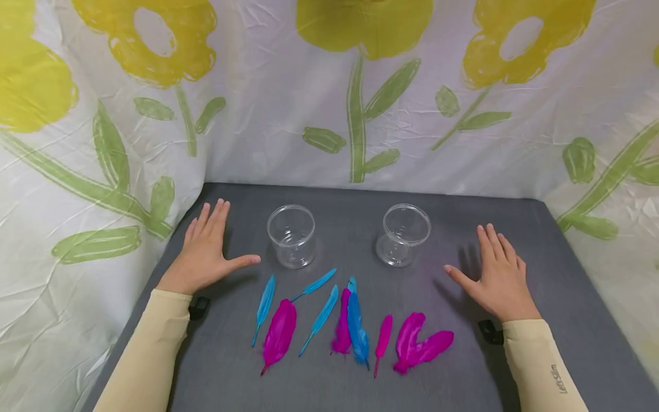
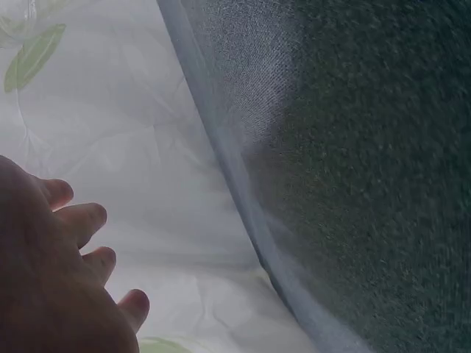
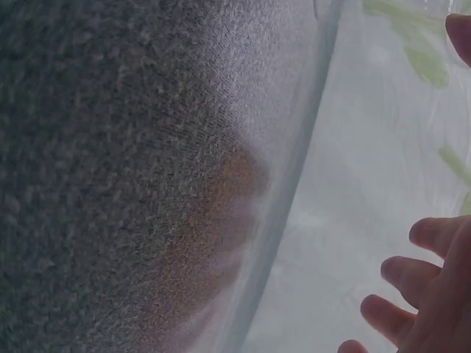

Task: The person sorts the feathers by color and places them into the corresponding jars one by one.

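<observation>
We observe feathers on the grey bench (image 1: 226,372), laid out in front of two clear round cups and between the person's hands. The blue feathers are mostly slim; the magenta feathers include broad, full-vaned ones. We find the leftmost blue feather (image 1: 264,303) and the broad magenta feather (image 1: 280,332) with their long axes leaning slightly right of upright, quills toward the wearer. Two more slim blue feathers slant from lower left to upper right. Near the middle, a larger blue feather (image 1: 356,326) overlaps a magenta one, its dark quill end toward the wearer; the narrow pink feather (image 1: 384,337) likewise points its quill nearward. At right, two magenta plumes form a V (image 1: 412,349), meeting at lower left. The left cup (image 1: 292,249) and right cup (image 1: 404,243) stand upright, mouths up. We read the left grip (image 1: 206,257) and right grip (image 1: 499,280) as spread and unloaded, fingers extended, thumbs pointing inward. Only the head view shows feathers and cups; both wrist views give us fingertips close up, with the bench edge running obliquely against the white curtain (image 2: 140,184).
</observation>
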{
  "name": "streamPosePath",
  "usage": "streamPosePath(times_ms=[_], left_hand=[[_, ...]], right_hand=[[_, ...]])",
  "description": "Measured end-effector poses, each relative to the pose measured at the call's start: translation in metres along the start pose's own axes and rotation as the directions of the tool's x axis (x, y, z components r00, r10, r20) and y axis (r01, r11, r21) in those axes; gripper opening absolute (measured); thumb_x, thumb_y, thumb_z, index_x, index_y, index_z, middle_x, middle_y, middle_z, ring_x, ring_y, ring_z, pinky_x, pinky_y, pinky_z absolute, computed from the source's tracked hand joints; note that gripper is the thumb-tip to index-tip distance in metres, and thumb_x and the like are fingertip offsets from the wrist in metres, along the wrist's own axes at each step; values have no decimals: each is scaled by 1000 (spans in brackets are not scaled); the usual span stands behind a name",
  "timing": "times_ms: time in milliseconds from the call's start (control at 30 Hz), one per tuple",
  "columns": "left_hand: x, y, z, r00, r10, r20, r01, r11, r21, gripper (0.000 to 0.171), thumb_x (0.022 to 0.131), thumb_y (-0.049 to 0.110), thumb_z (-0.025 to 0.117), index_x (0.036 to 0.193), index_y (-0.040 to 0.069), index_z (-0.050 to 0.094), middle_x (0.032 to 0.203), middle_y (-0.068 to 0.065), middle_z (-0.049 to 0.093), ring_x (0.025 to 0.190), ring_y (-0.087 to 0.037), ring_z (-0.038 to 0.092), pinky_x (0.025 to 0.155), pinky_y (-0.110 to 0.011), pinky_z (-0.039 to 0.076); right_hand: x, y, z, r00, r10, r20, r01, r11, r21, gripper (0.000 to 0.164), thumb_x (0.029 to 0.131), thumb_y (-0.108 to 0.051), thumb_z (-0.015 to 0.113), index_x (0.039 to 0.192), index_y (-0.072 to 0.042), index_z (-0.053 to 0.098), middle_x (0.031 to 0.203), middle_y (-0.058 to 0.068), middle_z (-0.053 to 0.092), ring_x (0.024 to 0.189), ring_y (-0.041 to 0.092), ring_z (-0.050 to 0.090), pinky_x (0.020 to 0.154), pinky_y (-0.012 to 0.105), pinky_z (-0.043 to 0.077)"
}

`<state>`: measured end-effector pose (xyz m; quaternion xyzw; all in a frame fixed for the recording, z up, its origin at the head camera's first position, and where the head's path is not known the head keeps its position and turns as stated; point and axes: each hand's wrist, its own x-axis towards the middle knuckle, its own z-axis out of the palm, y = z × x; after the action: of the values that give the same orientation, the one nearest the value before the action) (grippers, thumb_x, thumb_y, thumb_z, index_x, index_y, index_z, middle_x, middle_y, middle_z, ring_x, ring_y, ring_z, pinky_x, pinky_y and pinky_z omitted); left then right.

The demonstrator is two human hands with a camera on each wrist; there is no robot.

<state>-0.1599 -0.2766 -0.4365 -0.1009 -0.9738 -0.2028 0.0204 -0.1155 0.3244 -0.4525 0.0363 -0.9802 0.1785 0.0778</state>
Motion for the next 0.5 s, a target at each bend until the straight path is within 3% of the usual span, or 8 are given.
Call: streamPosePath(times_ms=[500], left_hand=[[0,12,0,999,46,5,-45,998,-41,138,82,81,77,174,23,-7,184,-3,-3,172,-29,-8,135,-65,6]], right_hand=[[-5,-9,-2,1000,-24,1,24,1000,8,115,94,-65,73,175,-11,11,182,19,11,160,55,20,112,83,20]])
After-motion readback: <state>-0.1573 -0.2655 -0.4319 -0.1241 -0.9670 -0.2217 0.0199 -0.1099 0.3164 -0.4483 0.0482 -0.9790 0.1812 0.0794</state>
